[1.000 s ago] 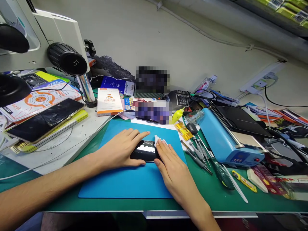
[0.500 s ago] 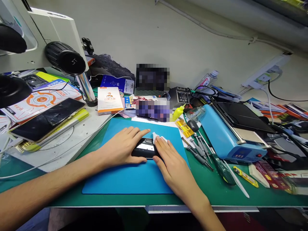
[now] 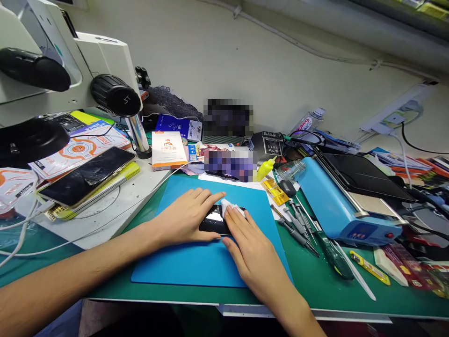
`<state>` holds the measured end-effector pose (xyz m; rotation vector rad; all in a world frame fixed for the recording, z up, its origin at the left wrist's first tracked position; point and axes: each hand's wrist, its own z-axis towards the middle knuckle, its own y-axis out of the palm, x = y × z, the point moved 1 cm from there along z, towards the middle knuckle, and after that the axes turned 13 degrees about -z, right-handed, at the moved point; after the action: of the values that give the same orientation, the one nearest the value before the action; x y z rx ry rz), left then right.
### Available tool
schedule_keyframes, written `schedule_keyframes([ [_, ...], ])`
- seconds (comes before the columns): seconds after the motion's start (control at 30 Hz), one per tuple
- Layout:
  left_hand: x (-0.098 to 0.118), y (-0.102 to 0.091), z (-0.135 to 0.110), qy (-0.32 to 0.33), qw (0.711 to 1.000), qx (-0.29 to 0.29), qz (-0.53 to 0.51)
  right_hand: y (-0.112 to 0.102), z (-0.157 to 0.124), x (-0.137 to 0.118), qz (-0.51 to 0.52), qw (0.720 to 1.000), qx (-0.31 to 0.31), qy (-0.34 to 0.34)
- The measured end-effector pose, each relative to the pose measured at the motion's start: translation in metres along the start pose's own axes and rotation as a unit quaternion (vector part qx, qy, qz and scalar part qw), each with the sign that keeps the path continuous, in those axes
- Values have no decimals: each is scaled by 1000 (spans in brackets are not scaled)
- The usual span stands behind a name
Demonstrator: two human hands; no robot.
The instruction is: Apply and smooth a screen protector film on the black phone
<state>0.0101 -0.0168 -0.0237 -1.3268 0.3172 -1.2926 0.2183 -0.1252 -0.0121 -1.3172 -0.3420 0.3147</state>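
A dark, glossy phone (image 3: 212,226) lies sideways on the blue mat (image 3: 175,269), with bright reflections on its upper face. My left hand (image 3: 187,216) grips its left end, thumb along the near edge and fingers along the far edge. Under the fingers of my right hand (image 3: 248,241) is a crumpled white wipe (image 3: 226,204), pressed onto the phone's right part. That hand covers much of the phone's right end.
Right of the mat lie several screwdrivers (image 3: 298,229), a green-handled tool (image 3: 335,255) and a yellow cutter (image 3: 370,267). A blue heating machine (image 3: 322,201) stands behind them. At left, a microscope (image 3: 115,96) rises over another phone (image 3: 89,175).
My right hand with the wipe has slid slightly left over the phone, covering more of its face. My left hand still holds the left end. The whole view has shifted a little.
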Motion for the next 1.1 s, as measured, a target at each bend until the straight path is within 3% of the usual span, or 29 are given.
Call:
schedule_keyframes([
  [0.13, 0, -1, 1, -2, 1000, -3, -8, -6, -26, -11, 1, 1000, 2, -26],
  [0.37, -2, 1, -1, 2, 1000, 13, -15, 4, 13, -1, 27, 1000, 1, -5],
  [0.6, -1, -1, 0, -1, 1000, 2, -7, -9, -20, -11, 16, 999, -5, -30],
  [0.87, 1, -2, 0, -13, 1000, 0, -11, -2, -5, 12, 0, 998, 44, 37],
  [1.03, 0, -1, -1, 1, 1000, 4, -11, -7, -12, -4, 7, 999, 26, -30],
  [1.1, -1, 0, -1, 4, 1000, 8, -9, -5, -4, -8, 3, 1000, 16, -23],
])
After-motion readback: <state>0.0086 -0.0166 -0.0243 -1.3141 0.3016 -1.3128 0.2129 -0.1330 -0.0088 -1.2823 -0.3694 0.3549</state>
